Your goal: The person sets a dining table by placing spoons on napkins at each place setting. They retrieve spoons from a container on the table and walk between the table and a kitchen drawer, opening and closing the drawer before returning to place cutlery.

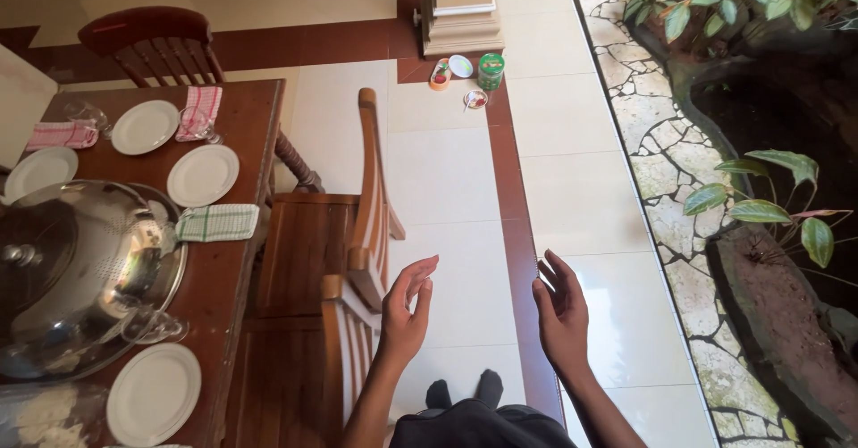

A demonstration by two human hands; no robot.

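Your left hand [407, 309] and right hand [561, 309] hang open over the pale floor [447, 189], palms facing each other, fingers loosely spread and gripping nothing. The nearest chair [344, 332] stands just beside your left hand, its top rail close to the fingers but not touching. A second chair [371, 207] stands just beyond it, pushed toward the table [237, 260]. On the table, a steel colander [107, 269] leans in a large metal pot, beside a glass lid [31, 251]; what lies under it cannot be told. White plates [154, 393] lie bare, with checked cloths [217, 223] between them. Farther off, a green tin [490, 71] and small dishes [460, 66] sit on the floor by a white column base [460, 19].
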